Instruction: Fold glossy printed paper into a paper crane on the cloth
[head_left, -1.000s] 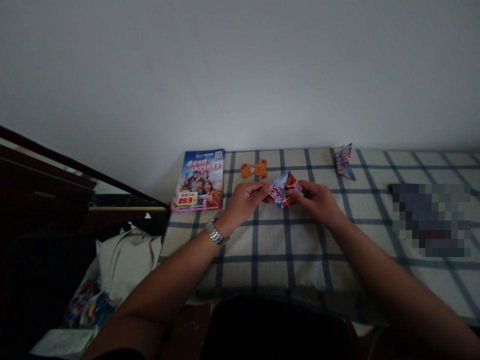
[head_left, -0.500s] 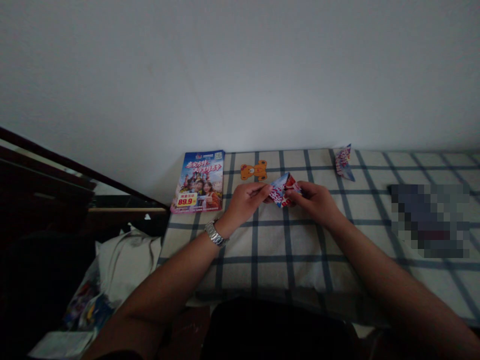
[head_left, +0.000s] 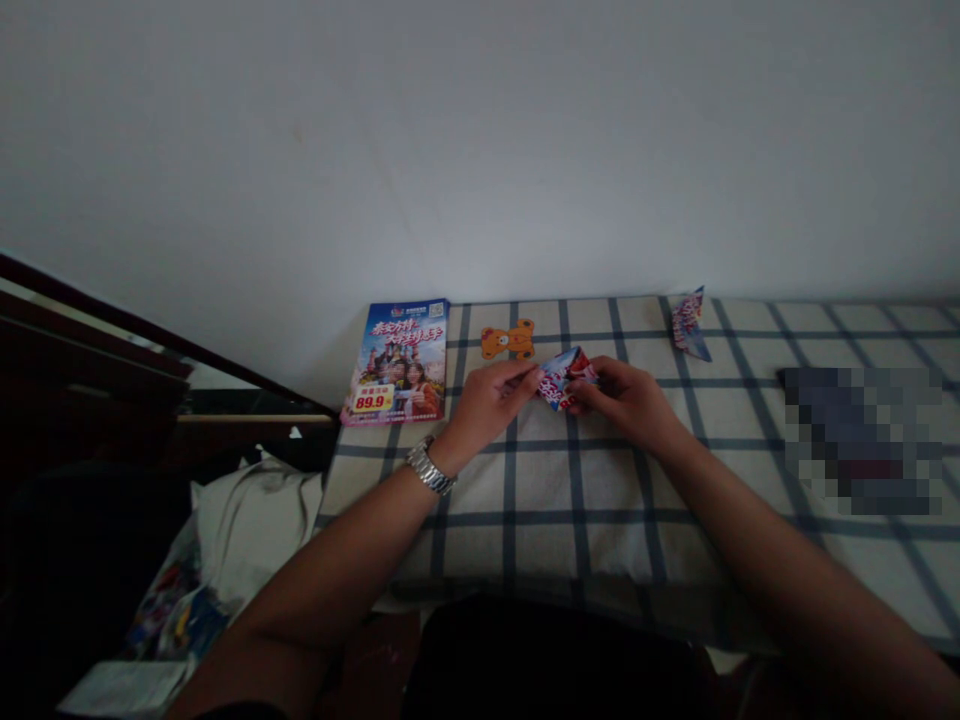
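Folded printed paper (head_left: 561, 378), clenched in both grips, left hand (head_left: 491, 403) and right hand (head_left: 624, 402), right sitting closer than before

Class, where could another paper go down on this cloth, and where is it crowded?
Bare cloth lies below the left hand and right hand, which pinch a folded paper. The far edge is crowded: brochure, bear cutout, second paper.

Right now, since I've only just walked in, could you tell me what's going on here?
A person is pinching a folded piece of glossy printed paper between their left hand and right hand, above a blue-checked cloth. A brochure lies left of the hands, an orange bear-shaped cutout beyond them, and a second folded paper further right.
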